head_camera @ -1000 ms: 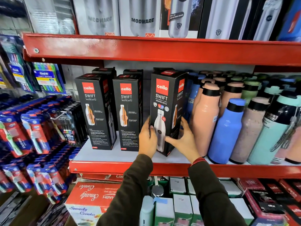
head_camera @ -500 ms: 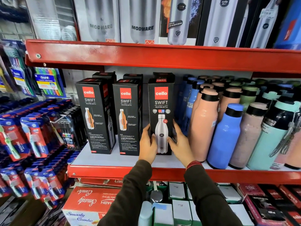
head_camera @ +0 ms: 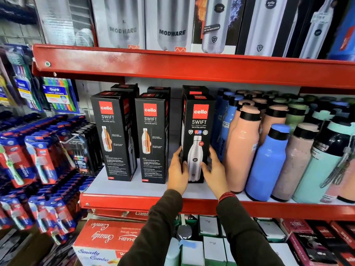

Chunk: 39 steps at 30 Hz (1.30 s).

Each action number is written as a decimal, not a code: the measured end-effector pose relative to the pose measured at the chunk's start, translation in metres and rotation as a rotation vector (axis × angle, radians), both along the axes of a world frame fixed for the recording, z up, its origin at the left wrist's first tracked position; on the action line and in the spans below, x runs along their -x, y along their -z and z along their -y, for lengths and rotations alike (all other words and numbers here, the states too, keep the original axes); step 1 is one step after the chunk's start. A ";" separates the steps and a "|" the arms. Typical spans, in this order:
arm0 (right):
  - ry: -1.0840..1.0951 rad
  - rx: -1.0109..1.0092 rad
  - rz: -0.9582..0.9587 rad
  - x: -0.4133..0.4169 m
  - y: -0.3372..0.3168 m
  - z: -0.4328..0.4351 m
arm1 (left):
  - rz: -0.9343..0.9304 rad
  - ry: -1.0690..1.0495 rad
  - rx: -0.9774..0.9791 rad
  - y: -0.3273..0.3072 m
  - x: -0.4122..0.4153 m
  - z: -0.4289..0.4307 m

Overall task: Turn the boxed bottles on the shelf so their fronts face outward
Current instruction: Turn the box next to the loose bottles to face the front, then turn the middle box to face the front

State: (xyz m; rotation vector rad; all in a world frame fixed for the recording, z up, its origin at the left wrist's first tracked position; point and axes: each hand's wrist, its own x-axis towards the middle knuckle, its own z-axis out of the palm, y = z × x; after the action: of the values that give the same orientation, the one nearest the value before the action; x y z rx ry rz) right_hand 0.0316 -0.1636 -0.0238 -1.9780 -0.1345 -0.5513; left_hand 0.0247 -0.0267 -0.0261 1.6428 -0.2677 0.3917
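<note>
Three black Cello Swift bottle boxes stand in a front row on the white shelf board. The right box shows a steel bottle picture facing outward. My left hand grips its lower left edge and my right hand grips its lower right edge. The middle box and the left box show an orange cutaway bottle and small print. More black boxes stand behind them, mostly hidden.
Loose pink, blue and mint bottles crowd the shelf right of the held box. A red shelf beam runs overhead with tall boxes above. Toothbrush packs hang at left. Cartons sit below the lower red edge.
The right box has turned from angled to square-on and has slid right, away from the middle box. Both hands stayed on its lower sides.
</note>
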 end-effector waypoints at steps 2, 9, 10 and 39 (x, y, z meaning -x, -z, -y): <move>0.009 0.005 0.000 0.000 0.000 0.000 | 0.000 -0.004 -0.006 0.001 0.000 0.000; 0.042 0.007 0.033 0.003 0.002 -0.002 | -0.006 0.001 -0.022 -0.001 0.001 -0.001; 0.048 0.001 0.036 0.004 0.003 -0.004 | -0.007 0.004 -0.024 -0.001 0.001 -0.001; -0.122 -0.045 0.116 0.026 -0.031 -0.104 | 0.335 -0.427 -0.099 -0.021 0.015 -0.079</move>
State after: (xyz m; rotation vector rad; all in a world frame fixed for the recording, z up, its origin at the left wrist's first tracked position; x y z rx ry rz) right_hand 0.0052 -0.0593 0.0071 -1.8806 -0.3102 -0.5846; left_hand 0.0095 0.0522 -0.0046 1.7251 -0.1849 0.9956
